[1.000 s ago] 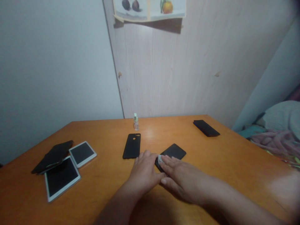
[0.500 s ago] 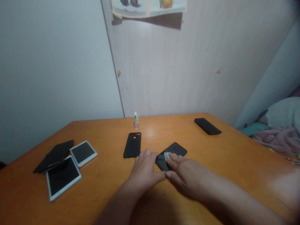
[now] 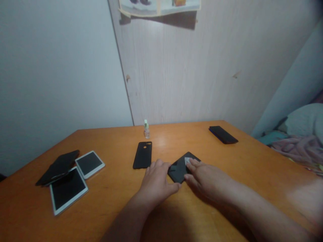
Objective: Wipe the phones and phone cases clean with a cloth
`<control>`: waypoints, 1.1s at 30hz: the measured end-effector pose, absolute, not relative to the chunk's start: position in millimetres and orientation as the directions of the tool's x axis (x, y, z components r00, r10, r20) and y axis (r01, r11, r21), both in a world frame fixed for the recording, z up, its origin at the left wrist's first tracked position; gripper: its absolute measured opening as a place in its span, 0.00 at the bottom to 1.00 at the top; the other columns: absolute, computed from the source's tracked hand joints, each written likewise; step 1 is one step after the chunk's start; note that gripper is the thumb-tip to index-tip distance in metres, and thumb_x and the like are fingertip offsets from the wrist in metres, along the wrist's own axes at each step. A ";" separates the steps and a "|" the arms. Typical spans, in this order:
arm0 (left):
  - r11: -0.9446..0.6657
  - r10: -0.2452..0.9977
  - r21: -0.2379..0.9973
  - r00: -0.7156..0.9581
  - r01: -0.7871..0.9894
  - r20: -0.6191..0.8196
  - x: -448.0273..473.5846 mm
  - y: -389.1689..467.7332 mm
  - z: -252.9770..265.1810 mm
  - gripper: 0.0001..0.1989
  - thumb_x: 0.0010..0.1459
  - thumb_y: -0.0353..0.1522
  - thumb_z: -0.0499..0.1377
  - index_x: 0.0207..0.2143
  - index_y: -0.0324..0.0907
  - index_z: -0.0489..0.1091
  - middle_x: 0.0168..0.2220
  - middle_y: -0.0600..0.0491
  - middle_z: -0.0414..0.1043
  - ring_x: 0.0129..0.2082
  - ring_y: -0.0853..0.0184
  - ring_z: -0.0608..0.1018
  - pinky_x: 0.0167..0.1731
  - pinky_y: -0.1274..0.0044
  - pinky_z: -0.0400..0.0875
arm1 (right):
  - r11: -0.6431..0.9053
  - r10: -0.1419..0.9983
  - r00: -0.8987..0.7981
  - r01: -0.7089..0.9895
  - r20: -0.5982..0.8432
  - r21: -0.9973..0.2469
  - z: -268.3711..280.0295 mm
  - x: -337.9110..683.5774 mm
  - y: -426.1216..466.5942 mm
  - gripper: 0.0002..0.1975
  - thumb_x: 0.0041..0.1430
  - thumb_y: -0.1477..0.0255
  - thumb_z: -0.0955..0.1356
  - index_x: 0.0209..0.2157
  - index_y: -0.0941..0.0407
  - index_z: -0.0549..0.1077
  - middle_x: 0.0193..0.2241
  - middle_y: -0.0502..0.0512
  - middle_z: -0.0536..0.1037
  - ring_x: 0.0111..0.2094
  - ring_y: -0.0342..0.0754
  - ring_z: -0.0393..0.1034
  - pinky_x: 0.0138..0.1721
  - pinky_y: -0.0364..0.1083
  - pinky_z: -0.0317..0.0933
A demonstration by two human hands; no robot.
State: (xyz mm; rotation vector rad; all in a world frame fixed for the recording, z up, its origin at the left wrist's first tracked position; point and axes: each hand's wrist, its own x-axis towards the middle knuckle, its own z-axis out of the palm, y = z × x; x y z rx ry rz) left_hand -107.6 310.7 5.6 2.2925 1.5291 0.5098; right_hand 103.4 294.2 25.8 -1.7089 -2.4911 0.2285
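Note:
A black smartphone (image 3: 179, 170) lies flat and slanted on the table in front of me. My left hand (image 3: 156, 183) steadies it at its left end, fingers on one edge and thumb at the near corner. Fingertips of my right hand (image 3: 202, 173) press a small white wipe (image 3: 187, 160) onto the phone's upper right part; much of the wipe is hidden beneath them. Just beyond my left fingers rests a black phone case (image 3: 142, 155) with a camera cutout. Behind the case stands a small clear bottle (image 3: 146, 130) with a pale cap.
On the left of the wooden table (image 3: 113, 141) are two white-framed tablets (image 3: 68, 190), the smaller one (image 3: 89, 164) farther back, and a dark cover (image 3: 59, 166) overlapping the nearer one. A black flat case (image 3: 223, 135) lies at the back right. Bedding (image 3: 302, 127) is beyond the right edge.
My right hand has slid the wipe rightward and away from me across the phone, uncovering more of its left part. My left hand stays in place on the phone.

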 end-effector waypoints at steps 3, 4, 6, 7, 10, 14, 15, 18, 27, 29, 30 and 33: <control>-0.366 0.928 0.467 0.355 0.805 0.116 -107.8 310.7 4.5 0.26 0.48 0.46 0.66 0.48 0.48 0.73 0.45 0.49 0.69 0.48 0.53 0.71 0.45 0.69 0.67 | 0.302 0.953 -0.303 0.944 0.015 -0.132 28.6 105.4 299.0 0.28 0.66 0.62 0.61 0.60 0.65 0.70 0.60 0.73 0.68 0.59 0.66 0.66 0.57 0.61 0.63; -0.367 0.928 0.471 0.354 0.802 0.120 -107.8 310.6 4.1 0.26 0.47 0.46 0.67 0.48 0.48 0.73 0.45 0.49 0.69 0.48 0.53 0.71 0.45 0.69 0.67 | 0.336 0.942 -0.337 0.934 0.013 -0.120 29.4 101.7 295.7 0.29 0.65 0.63 0.61 0.61 0.66 0.68 0.61 0.73 0.67 0.60 0.66 0.65 0.59 0.60 0.61; -0.375 0.925 0.479 0.357 0.794 0.132 -107.8 310.3 3.8 0.23 0.48 0.46 0.66 0.46 0.47 0.73 0.44 0.49 0.70 0.48 0.54 0.71 0.45 0.70 0.67 | 0.454 0.889 -0.457 0.884 -0.001 -0.112 30.8 91.2 284.2 0.30 0.66 0.64 0.60 0.63 0.68 0.65 0.63 0.74 0.63 0.63 0.65 0.60 0.62 0.59 0.58; -0.378 0.924 0.480 0.358 0.792 0.136 -107.8 310.2 3.9 0.22 0.49 0.45 0.66 0.45 0.47 0.73 0.43 0.50 0.70 0.47 0.55 0.71 0.45 0.70 0.67 | 0.527 0.846 -0.533 0.840 -0.019 -0.125 31.3 86.4 278.4 0.30 0.67 0.65 0.59 0.64 0.68 0.64 0.63 0.73 0.63 0.64 0.63 0.60 0.63 0.58 0.57; -0.371 0.925 0.475 0.359 0.798 0.119 -107.7 310.2 5.6 0.21 0.49 0.44 0.66 0.45 0.47 0.73 0.43 0.49 0.69 0.47 0.55 0.71 0.45 0.70 0.67 | 0.606 0.787 -0.616 0.778 -0.015 -0.167 31.3 83.5 272.8 0.28 0.65 0.69 0.59 0.64 0.65 0.64 0.64 0.68 0.63 0.64 0.60 0.60 0.64 0.56 0.56; -0.356 0.928 0.463 0.364 0.812 0.076 -108.1 310.3 10.0 0.26 0.47 0.46 0.67 0.48 0.48 0.72 0.45 0.48 0.69 0.49 0.53 0.71 0.46 0.68 0.68 | 0.450 0.891 -0.453 0.885 -0.001 -0.117 26.7 98.6 289.1 0.28 0.62 0.73 0.60 0.63 0.67 0.66 0.62 0.71 0.64 0.62 0.62 0.63 0.62 0.58 0.60; -0.356 0.928 0.461 0.367 0.813 0.069 -108.3 310.3 11.0 0.26 0.47 0.46 0.66 0.49 0.48 0.72 0.45 0.48 0.69 0.49 0.52 0.71 0.46 0.68 0.68 | 0.423 0.905 -0.425 0.901 -0.004 -0.099 25.1 101.0 291.5 0.29 0.62 0.74 0.60 0.62 0.68 0.66 0.62 0.73 0.64 0.62 0.63 0.63 0.61 0.59 0.60; -0.364 0.923 0.464 0.380 0.808 0.062 -109.0 310.0 13.2 0.25 0.48 0.44 0.66 0.48 0.48 0.72 0.45 0.48 0.69 0.49 0.53 0.71 0.46 0.68 0.68 | 0.487 0.872 -0.490 0.864 0.004 -0.129 21.1 99.2 286.8 0.31 0.59 0.74 0.61 0.64 0.67 0.64 0.64 0.71 0.62 0.63 0.63 0.60 0.63 0.59 0.58; -0.389 0.914 0.470 0.396 0.792 0.089 -111.8 310.9 8.8 0.22 0.47 0.38 0.64 0.48 0.49 0.72 0.43 0.50 0.69 0.47 0.55 0.72 0.46 0.70 0.68 | 0.505 0.859 -0.512 0.849 -0.010 -0.153 29.7 96.2 281.3 0.30 0.59 0.76 0.61 0.64 0.65 0.64 0.63 0.68 0.63 0.62 0.61 0.64 0.62 0.57 0.60; -0.388 0.914 0.469 0.396 0.793 0.085 -111.7 311.1 8.9 0.22 0.47 0.37 0.63 0.47 0.49 0.73 0.44 0.50 0.70 0.47 0.55 0.72 0.46 0.70 0.68 | 0.518 0.852 -0.524 0.845 -0.011 -0.131 31.1 95.2 280.1 0.31 0.58 0.76 0.61 0.64 0.67 0.64 0.63 0.70 0.63 0.62 0.62 0.63 0.62 0.58 0.60; -0.386 0.915 0.470 0.393 0.794 0.086 -111.4 311.1 9.3 0.21 0.47 0.36 0.63 0.47 0.49 0.73 0.44 0.50 0.70 0.48 0.55 0.72 0.46 0.70 0.68 | 0.553 0.828 -0.560 0.819 -0.007 -0.151 31.2 94.3 278.1 0.32 0.58 0.76 0.61 0.64 0.66 0.63 0.64 0.69 0.62 0.62 0.61 0.63 0.62 0.57 0.59; -0.372 0.921 0.470 0.381 0.800 0.081 -110.4 310.9 10.9 0.20 0.50 0.37 0.61 0.47 0.49 0.73 0.44 0.49 0.70 0.49 0.55 0.72 0.47 0.70 0.68 | 0.642 0.753 -0.657 0.728 0.021 -0.241 30.6 93.3 272.5 0.33 0.58 0.75 0.62 0.67 0.58 0.60 0.66 0.61 0.60 0.64 0.57 0.61 0.64 0.54 0.57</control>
